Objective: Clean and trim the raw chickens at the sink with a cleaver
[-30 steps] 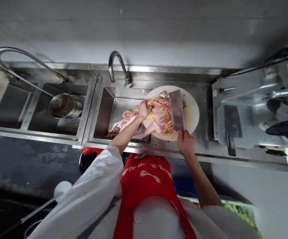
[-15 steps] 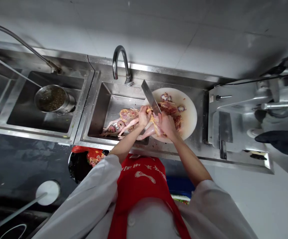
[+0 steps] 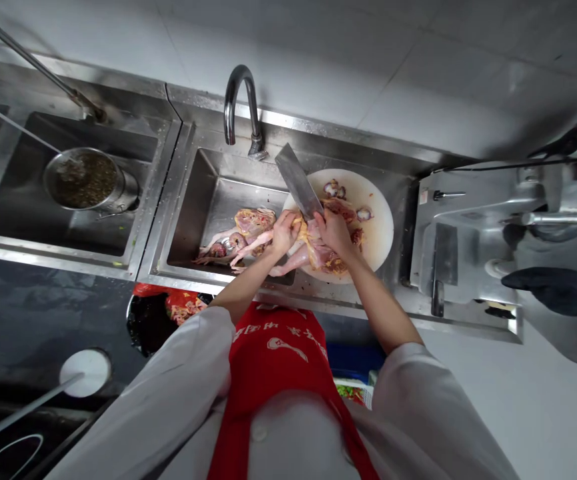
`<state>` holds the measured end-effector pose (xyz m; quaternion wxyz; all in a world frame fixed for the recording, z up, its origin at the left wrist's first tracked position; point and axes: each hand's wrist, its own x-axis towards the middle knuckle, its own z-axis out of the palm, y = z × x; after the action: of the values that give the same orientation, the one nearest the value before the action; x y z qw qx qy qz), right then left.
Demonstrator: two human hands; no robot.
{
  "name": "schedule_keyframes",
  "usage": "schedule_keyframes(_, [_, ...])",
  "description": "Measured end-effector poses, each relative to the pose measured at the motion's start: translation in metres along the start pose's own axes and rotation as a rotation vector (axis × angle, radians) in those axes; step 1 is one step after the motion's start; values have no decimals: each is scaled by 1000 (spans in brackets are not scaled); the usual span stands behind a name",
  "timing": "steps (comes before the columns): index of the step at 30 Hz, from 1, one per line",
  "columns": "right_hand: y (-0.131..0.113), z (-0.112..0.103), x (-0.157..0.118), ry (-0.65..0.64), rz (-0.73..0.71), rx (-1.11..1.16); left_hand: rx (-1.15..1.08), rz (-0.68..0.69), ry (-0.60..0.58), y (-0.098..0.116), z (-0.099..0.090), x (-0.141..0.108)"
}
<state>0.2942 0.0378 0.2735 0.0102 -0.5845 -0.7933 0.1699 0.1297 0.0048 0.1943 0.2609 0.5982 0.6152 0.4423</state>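
Observation:
A raw chicken (image 3: pixel 321 252) lies on the round white cutting board (image 3: pixel 376 243), one leg stretched over the sink's edge. My left hand (image 3: pixel 285 230) is closed on the chicken at its left side. My right hand (image 3: pixel 333 230) is wrapped round a cleaver, its handle hidden in my fingers. The broad cleaver blade (image 3: pixel 296 179) points up and left above the board, close to the chicken. Further back on the board lie small organ pieces (image 3: pixel 334 190) and cut red meat. More raw chicken (image 3: pixel 253 225) with feet lies in the sink to the left of the board.
A tap (image 3: pixel 241 100) rises behind the sink (image 3: pixel 188 213). In the left basin stands a metal pot (image 3: pixel 88 179) of brownish liquid. A second cleaver (image 3: pixel 444 263) lies at the right. Below the counter is a black-lined bin (image 3: pixel 143 327) with scraps.
The view has shifted slightly. The cleaver blade has turned so more of its flat side shows. Both hands stay at the chicken, which shows more of its body beneath the right hand.

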Motion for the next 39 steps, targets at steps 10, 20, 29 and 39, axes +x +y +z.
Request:
schedule_keyframes(10, [63,-43,-44,-304,-23,-50,-33,-1,179,-4,-9,2])
schedule_keyframes(20, [39,-42,0,-291,-56,152,-263,-236,346,-14,-21,17])
schedule_keyframes(29, [106,-63,-113,-194,238,407,-621,-631,6,-46,-38,45])
schedule_keyframes(39, [46,-33,-68,-50,126,130,514,-129,-513,0,-26,25])
